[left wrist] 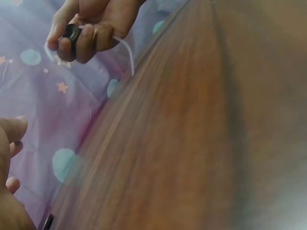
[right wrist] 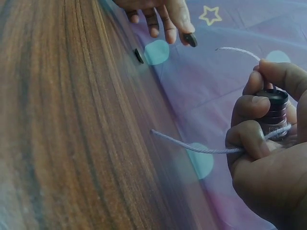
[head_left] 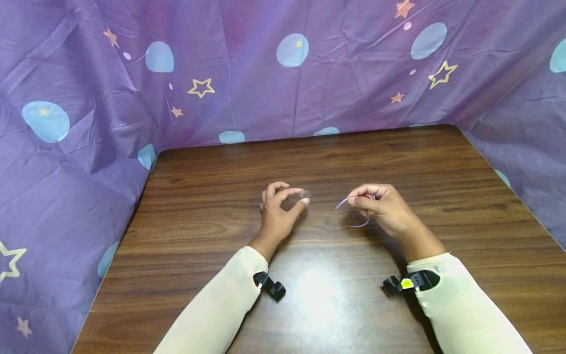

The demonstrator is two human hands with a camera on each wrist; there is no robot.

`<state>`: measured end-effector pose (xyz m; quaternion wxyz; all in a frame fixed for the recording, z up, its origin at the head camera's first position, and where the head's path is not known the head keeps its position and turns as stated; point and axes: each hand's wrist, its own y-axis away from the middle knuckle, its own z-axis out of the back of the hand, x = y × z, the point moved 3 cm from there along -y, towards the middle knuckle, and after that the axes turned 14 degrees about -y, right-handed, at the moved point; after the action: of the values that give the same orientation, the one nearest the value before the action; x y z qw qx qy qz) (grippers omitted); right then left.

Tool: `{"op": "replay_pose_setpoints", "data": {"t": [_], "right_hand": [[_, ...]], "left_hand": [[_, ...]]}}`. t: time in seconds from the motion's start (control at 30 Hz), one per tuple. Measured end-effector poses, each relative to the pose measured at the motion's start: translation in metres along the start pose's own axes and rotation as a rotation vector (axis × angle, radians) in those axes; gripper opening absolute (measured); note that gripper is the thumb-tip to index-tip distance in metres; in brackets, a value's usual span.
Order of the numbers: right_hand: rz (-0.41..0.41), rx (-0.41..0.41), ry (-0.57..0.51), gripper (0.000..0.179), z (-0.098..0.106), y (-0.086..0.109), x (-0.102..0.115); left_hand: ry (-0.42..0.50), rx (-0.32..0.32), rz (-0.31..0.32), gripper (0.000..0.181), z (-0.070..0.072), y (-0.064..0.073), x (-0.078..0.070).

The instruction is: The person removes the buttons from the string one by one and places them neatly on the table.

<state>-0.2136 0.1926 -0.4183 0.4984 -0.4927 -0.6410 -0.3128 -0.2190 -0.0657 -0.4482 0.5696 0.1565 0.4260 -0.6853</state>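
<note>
My left hand pinches a small dark round disc at its edge, between thumb and fingertip; the other fingers spread away from it. To the right, my right hand holds a short stack of dark, ridged round pieces within curled fingers. A pale purple cord runs by the stack, and its thumb and forefinger pinch it near one end. That end sticks out toward the left hand; the other dangles below the fingers. The palm and fingers hide part of the stack.
Both hands are over a brown wood-grain table. Another small dark flat piece shows near the left hand. A purple curtain with stars and blue spots hangs behind and beside the table. Both sleeved wrists wear black camera straps.
</note>
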Motion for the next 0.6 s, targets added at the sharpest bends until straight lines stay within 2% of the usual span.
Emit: {"op": "replay_pose_setpoints", "data": {"t": [0.23,0.5,0.6], "right_hand": [[-0.014,-0.005,-0.004,0.017,0.0,0.001,-0.002],[-0.009,-0.011,0.017,0.015,0.001,-0.001,-0.001],[-0.024,-0.011,0.028,0.016,0.0,-0.001,-0.003]], "left_hand": [[-0.047,0.007,0.081,0.027,-0.003,-0.015,0.012],[0.006,0.008,0.153,0.028,-0.007,-0.024,0.018],[-0.019,0.027,0.179,0.029,-0.009,-0.025,0.018]]}}
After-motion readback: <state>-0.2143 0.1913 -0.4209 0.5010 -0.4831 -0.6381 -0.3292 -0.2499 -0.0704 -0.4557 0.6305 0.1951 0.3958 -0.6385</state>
